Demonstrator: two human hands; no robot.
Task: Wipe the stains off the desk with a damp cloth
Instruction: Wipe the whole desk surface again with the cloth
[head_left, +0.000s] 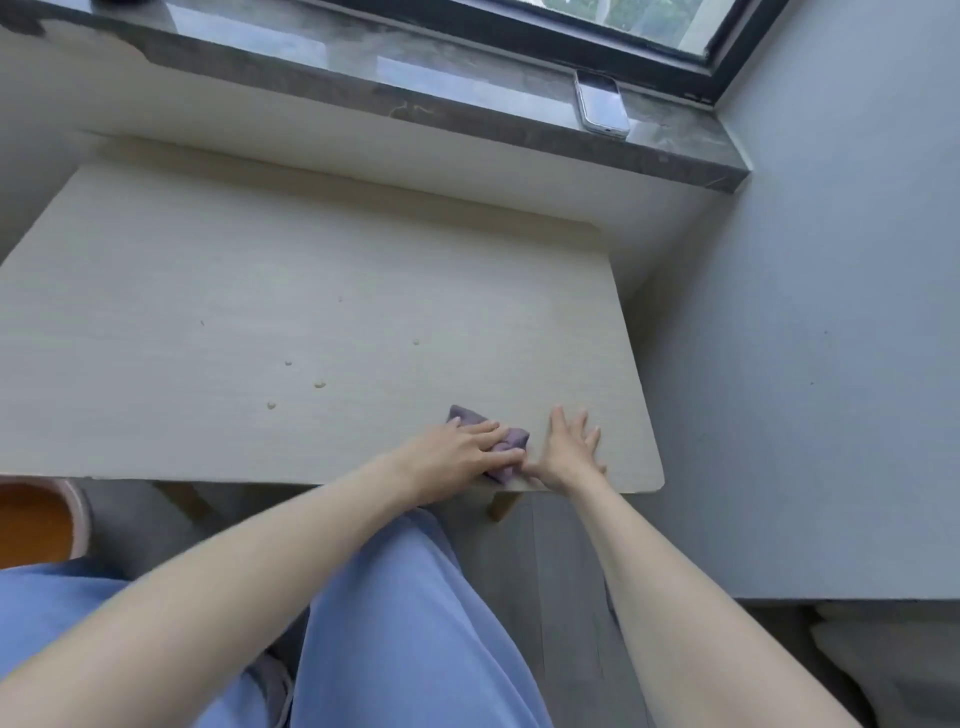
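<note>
the purple cloth (513, 439) lies bunched under the fingers of the left hand (461, 448), close to the near right corner of the desk (208, 280). its long axis runs on a slant, from a corner poking out beyond the knuckles to a fold by the fingertips at the desk's near edge. the left hand is not clenched round it: the fingers lie fairly straight across the top and press it flat onto the surface. the right hand (569, 448) rests just beside the cloth on its right, palm down with fingers spread, holding nothing and seemingly bracing. the pale stains (319, 385) lie to the left of the left hand and farther out, well apart from the cloth; one more drop (415, 342) sits beyond the hand, slightly left. so the coming wipe probably has to travel leftward and away from the body, and the left hand, already on the cloth and nearer the marks, looks the one to do it. the left forearm crosses in from the lower left, so reaching out should stay comfortable.
</note>
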